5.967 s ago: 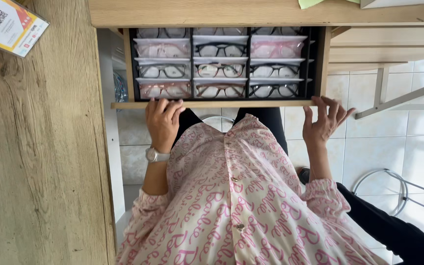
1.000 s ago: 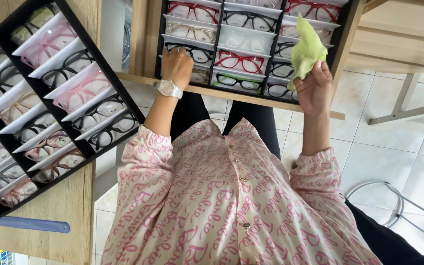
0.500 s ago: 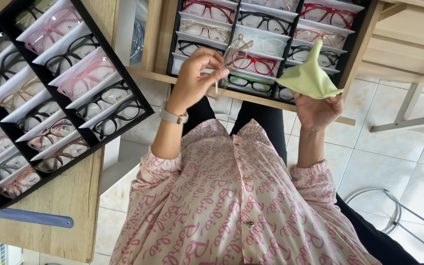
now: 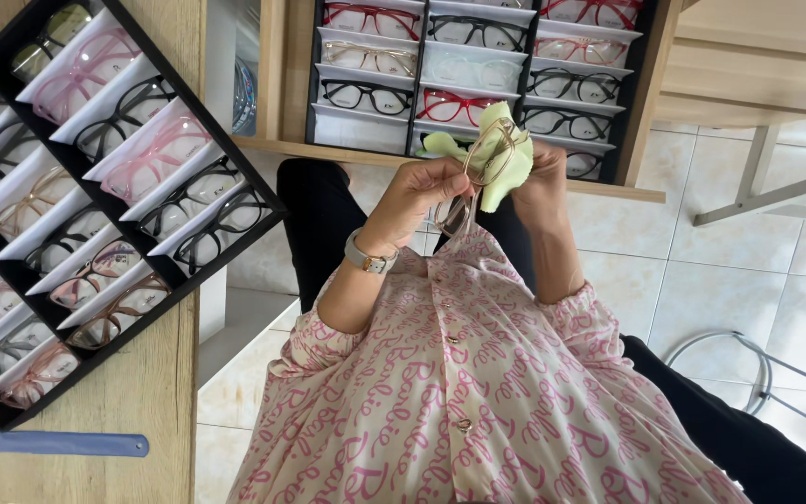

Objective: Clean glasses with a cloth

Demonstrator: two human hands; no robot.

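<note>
head view, looking down the person's front: the left hand (image 4: 419, 191) is closed in a pinch on a pair of thin gold-framed glasses (image 4: 479, 173), held above the lap just in front of the open drawer tray (image 4: 644, 103). the right hand (image 4: 540, 187) is closed around a light green cloth (image 4: 501, 154), pressed against the glasses; one lens sits in front of the cloth and the other hangs lower, toward the shirt. the right hand's fingers are mostly hidden behind the cloth and the frame, so exactly how they grip cannot be made out. whether the temples of the glasses are folded or open is hard to tell, as they run behind the hands.

a pale wristwatch (image 4: 368, 258) sits on the left wrist. the drawer tray holds rows of glasses in white slots; its top rows are cut off by the picture edge, and its lower middle slots are covered by the hands and cloth. a second black tray (image 4: 263, 201) of glasses lies tilted on the wooden counter (image 4: 156, 392) at the left, its far corner cut off at the frame's left edge. a blue strip (image 4: 48, 442) lies on the counter below that tray, its left end out of view. a metal stool frame (image 4: 757, 369) shows partly at the lower right.
</note>
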